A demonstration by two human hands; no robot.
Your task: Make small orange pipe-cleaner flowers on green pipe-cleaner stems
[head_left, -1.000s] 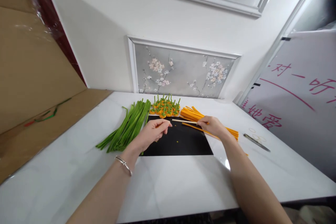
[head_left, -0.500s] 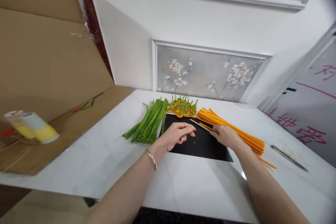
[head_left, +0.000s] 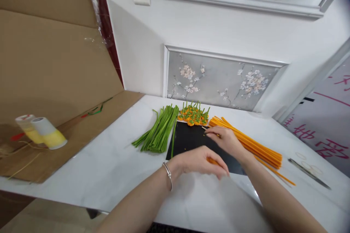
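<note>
My left hand (head_left: 203, 162), a bracelet at its wrist, is closed round something orange at the near edge of the black mat (head_left: 188, 138). Above the mat's right part, my right hand (head_left: 224, 139) is closed on a thin pale stick (head_left: 203, 127), whose tip pokes out to the left. Orange stems (head_left: 254, 143) lie in a bundle beside and partly behind my right hand. To the left of the mat is a bundle of green stems (head_left: 160, 131). Small orange flowers with green stalks (head_left: 193, 113) are gathered behind the mat.
Two yellow-and-white spools (head_left: 49, 133) lean on cardboard (head_left: 109, 116) at the left. Tweezers or scissors (head_left: 308, 173) and thin rings (head_left: 311, 167) lie at the right. A blurred pale shape covers the near part of the white table (head_left: 109, 164).
My left hand has moved nearer and to the right, and orange now shows in it. My right hand has shifted back along the stick. The view has moved slightly. A pale blur has appeared in front.
</note>
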